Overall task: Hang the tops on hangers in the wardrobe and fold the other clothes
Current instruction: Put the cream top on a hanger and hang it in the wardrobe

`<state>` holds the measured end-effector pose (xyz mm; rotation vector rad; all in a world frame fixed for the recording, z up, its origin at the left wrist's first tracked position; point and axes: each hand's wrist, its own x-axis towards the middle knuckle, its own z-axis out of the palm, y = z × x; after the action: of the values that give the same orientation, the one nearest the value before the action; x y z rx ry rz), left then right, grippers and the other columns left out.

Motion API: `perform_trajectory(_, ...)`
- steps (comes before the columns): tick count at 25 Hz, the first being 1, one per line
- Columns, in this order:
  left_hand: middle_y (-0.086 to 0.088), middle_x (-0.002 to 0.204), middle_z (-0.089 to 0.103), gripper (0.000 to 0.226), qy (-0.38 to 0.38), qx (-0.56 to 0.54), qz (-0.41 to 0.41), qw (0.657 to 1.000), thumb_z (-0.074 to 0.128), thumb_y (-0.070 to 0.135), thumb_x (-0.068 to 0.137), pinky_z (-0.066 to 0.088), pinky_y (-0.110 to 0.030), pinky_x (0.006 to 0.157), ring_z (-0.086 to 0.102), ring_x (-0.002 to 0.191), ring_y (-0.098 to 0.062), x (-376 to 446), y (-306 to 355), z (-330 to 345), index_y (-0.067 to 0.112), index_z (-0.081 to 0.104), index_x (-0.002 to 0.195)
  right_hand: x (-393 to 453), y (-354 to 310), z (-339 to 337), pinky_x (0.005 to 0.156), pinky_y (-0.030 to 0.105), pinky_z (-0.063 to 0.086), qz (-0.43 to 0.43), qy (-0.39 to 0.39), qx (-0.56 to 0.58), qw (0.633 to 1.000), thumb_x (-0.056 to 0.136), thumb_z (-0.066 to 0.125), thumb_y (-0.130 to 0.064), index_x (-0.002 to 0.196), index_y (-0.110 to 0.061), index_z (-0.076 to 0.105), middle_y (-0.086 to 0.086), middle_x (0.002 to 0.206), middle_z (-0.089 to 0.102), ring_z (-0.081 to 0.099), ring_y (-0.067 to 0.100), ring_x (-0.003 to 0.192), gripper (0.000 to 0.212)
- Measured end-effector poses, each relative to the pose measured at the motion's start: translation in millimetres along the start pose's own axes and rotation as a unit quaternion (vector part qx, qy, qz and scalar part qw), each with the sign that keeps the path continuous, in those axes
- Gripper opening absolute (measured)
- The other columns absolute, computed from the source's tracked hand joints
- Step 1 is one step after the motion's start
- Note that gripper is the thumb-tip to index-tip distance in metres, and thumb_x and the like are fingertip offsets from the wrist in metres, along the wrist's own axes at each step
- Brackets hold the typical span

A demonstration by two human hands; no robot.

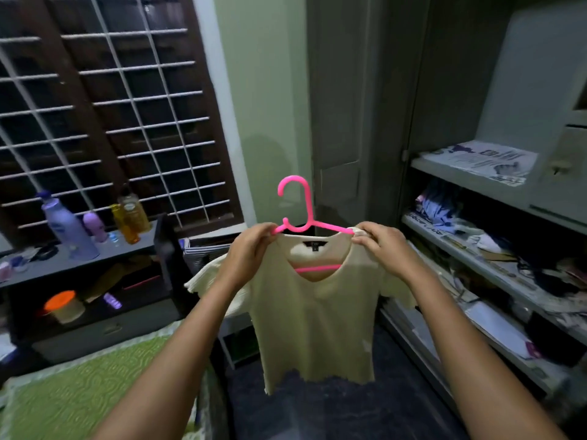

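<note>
The wardrobe [444, 122] stands open ahead and to the right, its shelves [470, 258] crowded with loose clothes and papers; no rail shows in this view. At lower left lies a bed with a green patterned cover [79, 392], and beyond it a dark worktop [95, 252] carrying bottles under a barred window [104, 106]. Held up in mid-air between bed and wardrobe is a cream short-sleeved top [314, 319], already threaded onto a pink plastic hanger [298, 214] with its hook upright. The left hand [251, 246] pinches the hanger's left shoulder and the fabric there; the right hand [378, 239] grips the right shoulder, apparently settling the cloth. The dressing step looks nearly done. Next, one hand should take the hook and carry it to wherever the wardrobe's rail sits.
</note>
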<state>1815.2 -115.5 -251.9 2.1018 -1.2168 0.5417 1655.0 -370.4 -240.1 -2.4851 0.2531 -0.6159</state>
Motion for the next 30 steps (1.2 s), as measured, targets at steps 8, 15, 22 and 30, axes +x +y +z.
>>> perform_trajectory(8, 0.002, 0.112, 0.065, 0.033, -0.058, 0.018, 0.053, 0.997, 0.042, 0.04, 0.096, 0.036, -0.035, 0.075, 0.058, 0.104, -0.024, 152.2, -12.5, 105.5, 0.019, 0.059, 0.115, 65.1, 95.3, -49.6, 0.087, 0.045, 0.044, 0.102, 0.119, 0.021, 0.987, 0.089, 0.058, -0.036, 0.09, -0.029, 0.063, -0.009, 0.08, 0.066, 0.061, 0.015, 0.084, 0.009)
perform_trajectory(15, -0.005, 0.092, 0.068, 0.03, -0.063, -0.142, 0.154, 0.976, 0.043, 0.036, 0.095, 0.047, -0.045, 0.072, 0.058, 0.083, -0.032, 261.5, 61.3, 224.2, 0.014, 0.063, 0.103, 47.6, 153.0, -112.7, 0.091, 0.038, 0.026, 0.242, 0.171, -0.216, 0.93, 0.099, 0.038, -0.044, 0.096, -0.028, 0.057, -0.009, 0.097, 0.063, 0.054, 0.016, 0.107, 0.025)
perform_trajectory(22, -0.004, 0.094, 0.071, 0.024, -0.079, -0.298, 0.313, 0.898, 0.049, 0.031, 0.094, 0.043, -0.032, 0.072, 0.065, 0.087, -0.026, 369.9, 137.0, 281.7, 0.015, 0.065, 0.1, 34.3, 154.2, -143.4, 0.077, 0.037, 0.034, 0.313, 0.377, -0.357, 0.795, 0.093, 0.026, -0.053, 0.096, -0.02, 0.058, 0.001, 0.097, 0.061, 0.056, 0.027, 0.097, 0.046)
perform_trajectory(30, 0.011, 0.122, 0.055, 0.026, 0.013, -0.352, 0.318, 0.88, 0.047, 0.042, 0.096, 0.015, -0.042, 0.103, 0.044, 0.121, -0.011, 440.1, 249.0, 250.6, 0.031, 0.056, 0.118, 36.9, 52.0, -204.7, 0.071, 0.04, 0.038, 0.385, 0.581, -0.51, 0.503, 0.092, 0.051, -0.037, 0.085, -0.014, 0.065, 0.011, 0.087, 0.065, 0.06, 0.034, 0.085, 0.028)
